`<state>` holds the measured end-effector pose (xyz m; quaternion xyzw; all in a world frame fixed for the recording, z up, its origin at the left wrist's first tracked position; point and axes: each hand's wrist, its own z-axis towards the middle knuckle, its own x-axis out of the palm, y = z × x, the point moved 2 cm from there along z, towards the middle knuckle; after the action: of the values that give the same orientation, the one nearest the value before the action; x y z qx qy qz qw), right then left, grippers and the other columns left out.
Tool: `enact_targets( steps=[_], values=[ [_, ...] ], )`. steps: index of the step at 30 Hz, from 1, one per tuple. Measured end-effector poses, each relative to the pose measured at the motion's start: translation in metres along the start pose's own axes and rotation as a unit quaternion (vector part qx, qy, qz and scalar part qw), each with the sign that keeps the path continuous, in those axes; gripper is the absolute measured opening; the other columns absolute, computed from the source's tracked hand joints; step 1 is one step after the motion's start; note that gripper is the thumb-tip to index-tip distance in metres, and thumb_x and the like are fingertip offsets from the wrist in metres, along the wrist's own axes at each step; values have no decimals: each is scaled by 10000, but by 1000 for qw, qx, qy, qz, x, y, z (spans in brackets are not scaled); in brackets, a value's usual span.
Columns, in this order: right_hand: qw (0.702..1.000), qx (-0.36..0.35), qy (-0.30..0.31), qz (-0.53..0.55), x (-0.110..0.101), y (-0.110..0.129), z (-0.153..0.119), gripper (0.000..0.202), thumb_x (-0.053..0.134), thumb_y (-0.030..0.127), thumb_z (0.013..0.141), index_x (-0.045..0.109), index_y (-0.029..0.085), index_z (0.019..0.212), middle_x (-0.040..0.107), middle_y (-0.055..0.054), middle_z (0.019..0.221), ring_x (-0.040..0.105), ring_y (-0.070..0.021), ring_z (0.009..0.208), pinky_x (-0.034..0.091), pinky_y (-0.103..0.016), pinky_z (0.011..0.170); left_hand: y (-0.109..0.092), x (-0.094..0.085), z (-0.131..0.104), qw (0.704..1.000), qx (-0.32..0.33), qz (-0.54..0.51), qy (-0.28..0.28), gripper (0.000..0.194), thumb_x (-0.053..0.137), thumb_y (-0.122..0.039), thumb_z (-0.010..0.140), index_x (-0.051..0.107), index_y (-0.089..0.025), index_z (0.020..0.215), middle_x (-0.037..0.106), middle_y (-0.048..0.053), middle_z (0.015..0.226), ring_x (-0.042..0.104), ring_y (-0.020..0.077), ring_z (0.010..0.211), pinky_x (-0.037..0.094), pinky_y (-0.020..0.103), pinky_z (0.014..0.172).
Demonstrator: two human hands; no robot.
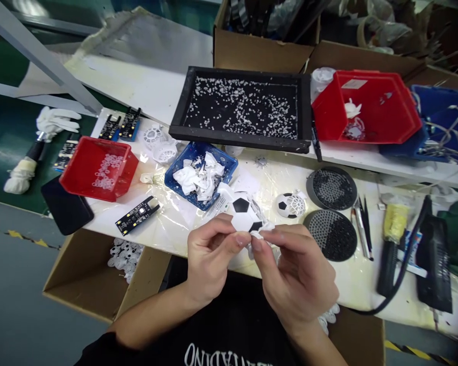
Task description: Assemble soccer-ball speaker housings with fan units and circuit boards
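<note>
Between my two hands, over the near edge of the table, is a small white soccer ball (242, 221) with black patches. My left hand (213, 254) pinches it from the left, thumb and index finger on its lower edge. On the other side my right hand (293, 264) grips a thin white piece (257, 235) at the ball's underside, thumb and fingertips closed; whether this is cloth or plastic I cannot make out. Just beyond lies a half soccer-ball shell (291, 205) with a mesh side. A blue tray (229, 173) with crumpled white scraps stands behind the ball.
Round black-piece trays (331, 187) lie on the right, beside tweezers (365, 229). At the back stands a black tray (179, 114) of white bits. Red bins (125, 178) flank the table. Circuit boards (137, 215) lie left. Cardboard boxes (80, 274) sit below the front edge.
</note>
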<state>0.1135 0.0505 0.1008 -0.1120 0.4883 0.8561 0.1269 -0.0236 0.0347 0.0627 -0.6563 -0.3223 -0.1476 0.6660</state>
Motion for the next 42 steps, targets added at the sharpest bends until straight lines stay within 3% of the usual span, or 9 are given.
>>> enact_targets(
  steps=[5, 9, 13, 20, 25, 30, 34, 39, 42],
  values=[
    [987, 137, -9, 84, -2, -10, 0, 176, 794, 132, 1015, 748, 262, 1123, 742, 27, 958, 702, -77, 764, 586, -154, 628, 0, 3, 3, 999, -31, -12, -12, 112, 919, -220, 944, 847, -270, 875, 743, -45, 807, 638, 75, 755, 519, 178, 733],
    [980, 171, -1, 104, -4, -14, 1, 36, 706, 237, 1100, 723, 257, 1125, 722, 31, 908, 666, -67, 673, 542, -142, 562, -2, 7, 6, 997, -69, -29, -27, 156, 950, -338, 914, 835, -242, 871, 736, -29, 785, 648, 92, 744, 541, 202, 743],
    [984, 148, -5, 103, -4, -11, 1, 104, 746, 192, 1057, 731, 265, 1129, 724, 23, 945, 676, -73, 742, 555, -146, 621, -1, 8, 6, 994, -93, -39, -34, 321, 1000, -483, 820, 846, -224, 930, 791, 11, 838, 703, 141, 746, 594, 269, 756],
    [993, 106, -16, 55, -4, -10, -4, 352, 918, 153, 897, 752, 278, 1181, 732, 15, 1006, 695, -124, 866, 611, -225, 733, -5, 14, 4, 991, -113, -29, -67, 361, 1022, -404, 814, 737, -201, 723, 687, -45, 683, 619, 89, 656, 537, 219, 711],
    [991, 130, -18, 40, -6, -15, -4, 192, 810, 154, 1008, 773, 272, 1155, 752, -2, 1007, 703, -123, 847, 582, -224, 663, -4, 16, 1, 989, -122, -17, -81, 399, 1022, -441, 807, 725, -190, 716, 660, -41, 678, 573, 86, 642, 497, 212, 656],
    [993, 89, -33, 71, -6, -17, 1, 297, 937, 146, 881, 737, 258, 1071, 726, 25, 919, 705, -124, 827, 605, -217, 677, 0, 18, 3, 991, -107, -3, -78, 420, 1014, -479, 810, 723, -194, 711, 619, -54, 624, 556, 83, 619, 521, 213, 674],
    [994, 82, -39, 65, -4, -17, 5, 202, 834, 98, 961, 731, 246, 1050, 735, 20, 897, 706, -116, 806, 596, -215, 669, 2, 19, 4, 992, -101, 11, -76, 423, 1006, -498, 813, 728, -193, 720, 668, -35, 665, 559, 89, 619, 518, 229, 659],
    [994, 63, -55, 76, -2, -19, 6, 248, 923, 194, 907, 690, 241, 979, 687, 38, 829, 677, -123, 769, 592, -229, 653, 4, 14, -2, 995, -79, 43, -54, 357, 955, -478, 888, 759, -209, 758, 652, -37, 650, 554, 96, 611, 505, 231, 636],
    [993, 63, -69, 68, -1, -19, 3, 205, 881, 150, 937, 706, 237, 1000, 726, 26, 852, 699, -129, 766, 591, -238, 641, 6, 8, -5, 995, -52, 74, -32, 282, 915, -430, 939, 779, -221, 806, 686, -24, 698, 587, 118, 634, 506, 245, 618]
  ],
)
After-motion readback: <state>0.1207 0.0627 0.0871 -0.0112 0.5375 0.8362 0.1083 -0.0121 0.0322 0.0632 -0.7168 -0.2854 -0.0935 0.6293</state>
